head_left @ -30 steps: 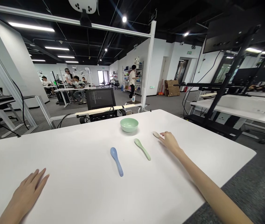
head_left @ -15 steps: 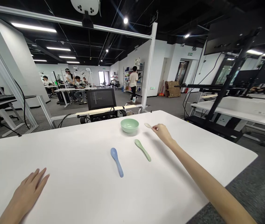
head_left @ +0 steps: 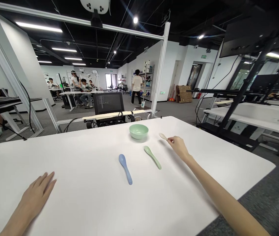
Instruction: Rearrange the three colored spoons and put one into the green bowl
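My right hand (head_left: 179,146) pinches the handle of a cream-coloured spoon (head_left: 163,136), whose bowl end points away to the left. To the left of that spoon stands a light green bowl (head_left: 139,131), upright on the white table (head_left: 85,196). A green spoon (head_left: 152,157) lies nearer to me, its handle slanting down to the right. Left of it lies a blue spoon (head_left: 125,168), also with its handle towards me. My left hand (head_left: 38,193) rests palm down on the table at the left, fingers stretched out and holding nothing.
Behind the far table edge run a metal frame (head_left: 161,72) and a wooden strip (head_left: 102,116), with a black chair (head_left: 108,102) beyond. A monitor stand (head_left: 240,85) rises at the right. Several people are in the background, one walking (head_left: 137,86) near shelves.
My right hand has drawn the cream spoon slightly to the right and towards me, away from the bowl. The view has shifted a little. The green and blue spoons lie as before.
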The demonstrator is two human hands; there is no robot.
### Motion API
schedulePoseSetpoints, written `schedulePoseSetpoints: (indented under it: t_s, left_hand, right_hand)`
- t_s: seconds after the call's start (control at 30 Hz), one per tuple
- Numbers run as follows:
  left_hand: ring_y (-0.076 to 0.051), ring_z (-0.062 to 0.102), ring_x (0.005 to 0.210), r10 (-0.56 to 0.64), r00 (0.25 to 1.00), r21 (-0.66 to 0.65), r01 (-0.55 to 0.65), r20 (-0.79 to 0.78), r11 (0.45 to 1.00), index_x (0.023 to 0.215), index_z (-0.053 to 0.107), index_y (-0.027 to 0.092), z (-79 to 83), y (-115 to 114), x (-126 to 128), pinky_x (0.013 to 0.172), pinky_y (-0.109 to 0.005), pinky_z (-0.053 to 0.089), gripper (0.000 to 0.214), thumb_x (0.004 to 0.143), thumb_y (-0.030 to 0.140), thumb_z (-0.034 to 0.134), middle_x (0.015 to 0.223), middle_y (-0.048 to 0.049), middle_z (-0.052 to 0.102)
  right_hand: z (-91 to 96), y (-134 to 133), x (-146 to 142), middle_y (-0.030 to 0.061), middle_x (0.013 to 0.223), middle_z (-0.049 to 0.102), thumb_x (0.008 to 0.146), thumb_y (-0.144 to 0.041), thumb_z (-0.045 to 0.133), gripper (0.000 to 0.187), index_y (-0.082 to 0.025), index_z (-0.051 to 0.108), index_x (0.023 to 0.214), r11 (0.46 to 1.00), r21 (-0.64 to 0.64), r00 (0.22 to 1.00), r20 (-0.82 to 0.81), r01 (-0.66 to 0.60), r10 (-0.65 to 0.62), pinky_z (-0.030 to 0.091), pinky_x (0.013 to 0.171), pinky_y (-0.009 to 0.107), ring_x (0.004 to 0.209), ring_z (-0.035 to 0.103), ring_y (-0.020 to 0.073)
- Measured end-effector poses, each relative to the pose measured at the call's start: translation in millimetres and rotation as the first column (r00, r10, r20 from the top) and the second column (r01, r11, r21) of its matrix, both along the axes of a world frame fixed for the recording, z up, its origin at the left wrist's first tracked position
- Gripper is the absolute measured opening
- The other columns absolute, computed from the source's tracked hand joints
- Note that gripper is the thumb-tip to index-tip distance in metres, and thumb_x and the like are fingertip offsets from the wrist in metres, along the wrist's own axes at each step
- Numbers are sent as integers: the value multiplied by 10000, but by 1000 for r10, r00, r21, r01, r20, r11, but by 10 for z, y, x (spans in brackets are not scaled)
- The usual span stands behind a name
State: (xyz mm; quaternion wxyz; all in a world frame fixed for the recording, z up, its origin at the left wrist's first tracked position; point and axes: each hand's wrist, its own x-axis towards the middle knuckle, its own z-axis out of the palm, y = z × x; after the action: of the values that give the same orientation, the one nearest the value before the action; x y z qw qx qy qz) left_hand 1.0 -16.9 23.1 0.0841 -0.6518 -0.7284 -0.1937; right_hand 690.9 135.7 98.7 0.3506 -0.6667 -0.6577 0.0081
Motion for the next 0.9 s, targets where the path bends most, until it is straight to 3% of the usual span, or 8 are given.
schedulePoseSetpoints:
  t_s: [0.1,0.2,0.37,0.43,0.5,0.63,0.9]
  left_hand:
    - [-345,571,1455,-75,997,48,74,28,996,1388,652,165,73,54,289,1246,-538,433,644,954,535,354,1515,-160,664]
    - [-298,598,1438,-236,969,62,232,68,971,1412,648,217,191,119,847,1254,-527,440,585,997,514,363,1525,-113,665]
    - [-248,578,1461,-569,819,32,568,67,822,1534,545,258,394,133,2092,1227,-476,499,535,1047,449,432,1587,-87,605]
    - [-256,515,1510,-648,759,26,648,62,761,1584,480,247,420,120,2521,1228,-472,506,578,1046,458,462,1631,-99,547]
    - [-273,459,1542,-677,733,7,678,70,735,1601,452,201,400,113,2836,1238,-479,497,622,1046,482,462,1662,-124,490]
    - [-299,414,1560,-667,736,6,671,119,741,1615,420,167,286,130,3109,1246,-512,485,661,1046,501,458,1686,-146,435]
    - [-299,462,1539,-649,746,8,655,152,755,1573,494,184,148,168,3100,1248,-506,486,622,1045,510,458,1659,-141,492]
  right_hand:
    - [-198,-158,203,258,944,807,941,-675,569,590,-158,809,788,999,-27,998,-52,41,-43,468,786,357,818,632,280]
    - [-346,-250,282,194,955,821,939,-721,473,624,-210,801,793,998,-49,996,-72,48,-51,501,817,396,847,640,313]
    - [-426,-283,282,166,973,823,917,-699,475,590,-209,790,818,996,-70,992,-108,63,-70,519,846,422,880,658,339]
    - [-429,-283,278,170,975,821,913,-696,474,592,-204,788,810,995,-66,990,-113,72,-79,522,845,422,877,660,336]
    - [-433,-284,276,163,966,818,914,-692,468,598,-200,791,809,995,-62,990,-112,75,-81,524,841,420,868,662,328]
    - [-449,-288,274,119,916,794,918,-671,504,572,-189,799,831,996,-42,991,-105,81,-85,524,840,398,869,680,303]
    - [-472,-270,295,138,966,778,901,-624,543,557,-143,815,969,995,-45,989,-110,90,-94,522,856,379,877,683,285]
